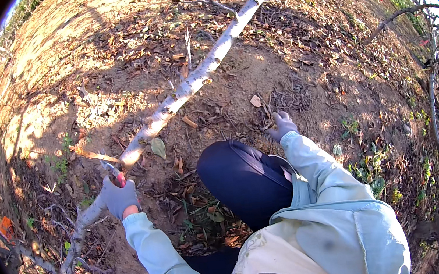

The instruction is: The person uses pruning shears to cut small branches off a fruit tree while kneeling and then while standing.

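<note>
My left hand (119, 196), in a grey glove, is closed around a red-handled tool (121, 178) that looks like pruning shears; most of it is hidden by the glove. Its metal end lies close to the base of a pale tree trunk (184, 89), which slants up to the far right. A grey branch (84, 221) runs from beside that hand toward the lower left. My right hand (282, 126), also gloved, reaches down to the ground past my knee, its fingers closed on thin dry twigs (268, 111).
Dry leaves and bare soil (256, 78) cover the sloping ground. Side shoots (188, 48) stick up from the trunk. A bent branch (438, 134) stands at the far right. An orange object (6, 228) lies at the left edge. My bent knee (240, 175) is between my arms.
</note>
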`<control>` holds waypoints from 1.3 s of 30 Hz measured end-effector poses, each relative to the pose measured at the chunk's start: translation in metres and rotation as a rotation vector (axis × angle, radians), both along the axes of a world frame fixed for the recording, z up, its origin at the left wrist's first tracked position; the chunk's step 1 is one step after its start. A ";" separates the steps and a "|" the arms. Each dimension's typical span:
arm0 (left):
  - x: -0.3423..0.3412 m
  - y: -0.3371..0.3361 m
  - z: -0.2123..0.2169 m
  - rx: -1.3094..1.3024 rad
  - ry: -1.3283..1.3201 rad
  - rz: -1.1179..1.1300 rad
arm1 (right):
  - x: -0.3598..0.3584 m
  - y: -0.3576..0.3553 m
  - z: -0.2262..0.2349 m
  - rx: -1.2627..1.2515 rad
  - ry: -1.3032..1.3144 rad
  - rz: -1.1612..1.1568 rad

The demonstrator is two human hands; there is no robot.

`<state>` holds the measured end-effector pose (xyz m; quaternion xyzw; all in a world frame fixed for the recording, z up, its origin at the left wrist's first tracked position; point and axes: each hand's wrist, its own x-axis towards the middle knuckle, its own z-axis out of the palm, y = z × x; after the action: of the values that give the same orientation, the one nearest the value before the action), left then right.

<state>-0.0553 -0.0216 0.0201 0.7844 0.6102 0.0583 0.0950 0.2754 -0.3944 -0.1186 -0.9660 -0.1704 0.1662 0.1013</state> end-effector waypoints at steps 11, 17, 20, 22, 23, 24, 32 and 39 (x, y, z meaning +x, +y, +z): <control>-0.005 -0.008 -0.004 0.046 0.083 -0.003 | -0.039 -0.097 -0.054 -0.461 0.332 -0.069; 0.016 -0.011 0.006 0.024 0.070 0.053 | -0.037 -0.091 -0.054 -0.491 0.319 -0.061; 0.015 -0.010 -0.005 0.061 0.125 0.043 | -0.026 -0.095 -0.039 -0.479 0.424 -0.046; 0.024 -0.013 0.003 0.025 0.163 0.036 | -0.023 -0.108 -0.042 -0.524 0.393 -0.047; 0.023 -0.011 -0.001 0.059 0.155 0.029 | -0.025 -0.113 -0.050 -0.546 0.308 -0.082; 0.020 -0.009 -0.010 0.086 0.151 0.015 | -0.022 -0.119 -0.062 -0.522 0.400 -0.105; 0.029 -0.008 -0.011 0.074 0.188 0.021 | -0.016 -0.102 -0.052 -0.516 0.529 -0.203; 0.023 0.009 -0.026 0.031 0.250 0.113 | -0.009 -0.100 -0.062 -0.551 0.609 -0.181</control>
<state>-0.0327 -0.0127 -0.0062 0.7513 0.6594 -0.0254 0.0027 0.2669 -0.4947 -0.1802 -0.8747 0.0037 0.4741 -0.1008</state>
